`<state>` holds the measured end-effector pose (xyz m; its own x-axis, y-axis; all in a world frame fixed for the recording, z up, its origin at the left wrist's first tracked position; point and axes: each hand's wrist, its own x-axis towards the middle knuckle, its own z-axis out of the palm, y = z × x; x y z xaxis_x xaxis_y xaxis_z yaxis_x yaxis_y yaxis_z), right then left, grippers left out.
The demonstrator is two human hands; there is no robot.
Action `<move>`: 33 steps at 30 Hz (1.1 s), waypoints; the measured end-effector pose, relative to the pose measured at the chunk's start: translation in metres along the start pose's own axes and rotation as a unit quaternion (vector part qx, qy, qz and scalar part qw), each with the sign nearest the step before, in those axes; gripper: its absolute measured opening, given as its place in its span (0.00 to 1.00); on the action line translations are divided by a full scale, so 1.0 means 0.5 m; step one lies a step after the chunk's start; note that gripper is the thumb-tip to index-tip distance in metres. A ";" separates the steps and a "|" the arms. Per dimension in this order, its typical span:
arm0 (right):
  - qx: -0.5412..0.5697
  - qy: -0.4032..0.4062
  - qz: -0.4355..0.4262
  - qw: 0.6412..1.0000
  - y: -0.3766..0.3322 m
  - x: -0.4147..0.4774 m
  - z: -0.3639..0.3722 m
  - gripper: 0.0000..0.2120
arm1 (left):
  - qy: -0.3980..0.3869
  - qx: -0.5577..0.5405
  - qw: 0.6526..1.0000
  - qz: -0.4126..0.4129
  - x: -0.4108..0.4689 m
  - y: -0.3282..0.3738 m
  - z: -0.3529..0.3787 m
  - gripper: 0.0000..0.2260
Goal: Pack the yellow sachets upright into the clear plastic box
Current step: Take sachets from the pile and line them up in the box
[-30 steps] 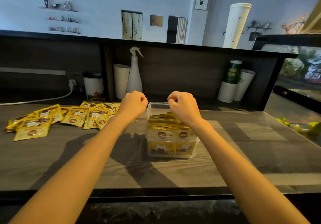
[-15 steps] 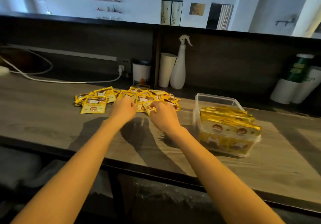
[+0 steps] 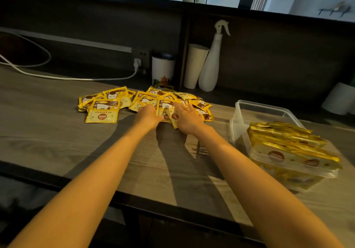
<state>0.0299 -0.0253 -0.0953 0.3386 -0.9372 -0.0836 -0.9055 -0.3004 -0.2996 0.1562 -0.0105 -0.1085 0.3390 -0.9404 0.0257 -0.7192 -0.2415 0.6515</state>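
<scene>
My left hand [image 3: 148, 115] has its fingers buried among the glossy yellow sachets [image 3: 102, 113] heaped on the wood-grain bench [image 3: 57, 142], so I cannot tell if they grip. My right hand [image 3: 189, 119] lies on the heap, fingers spread flat. Both have pushed deeper than half a second ago; the clear plastic box [image 3: 267, 109], blurred at right, holds upright packed sachets [image 3: 284, 142].

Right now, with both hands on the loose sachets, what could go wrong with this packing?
1. The loose sachets lie overlapped in a fanned pile. Gathering several at once under the left hand and right hand could let some slip out or scatter.
2. The clear plastic box shows free room only at its far end, and the packed sachets appear to lean. A new bunch may flop flat into that gap rather than stand upright.
</scene>
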 end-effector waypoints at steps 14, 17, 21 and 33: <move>-0.043 -0.070 -0.005 0.997 -0.004 0.018 -0.028 0.28 | -0.001 -0.163 0.986 -0.047 0.002 -0.014 -0.003 0.06; 0.014 -0.083 0.013 0.996 -0.007 0.005 -0.032 0.34 | 0.017 -0.179 0.983 -0.045 -0.010 -0.014 -0.007 0.13; 0.001 -0.041 0.018 0.999 -0.018 -0.017 -0.030 0.34 | 0.036 -0.231 0.972 -0.034 -0.025 -0.011 -0.014 0.13; 0.204 0.194 0.043 0.959 0.000 -0.146 -0.056 0.15 | 0.297 -0.140 0.937 0.116 -0.125 0.018 -0.055 0.09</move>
<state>-0.0018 0.0381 -0.0627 0.0754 -0.9745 0.2115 -0.7236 -0.1994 -0.6608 0.1451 0.0529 -0.0831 0.5312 -0.6402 0.5548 -0.6563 0.1032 0.7474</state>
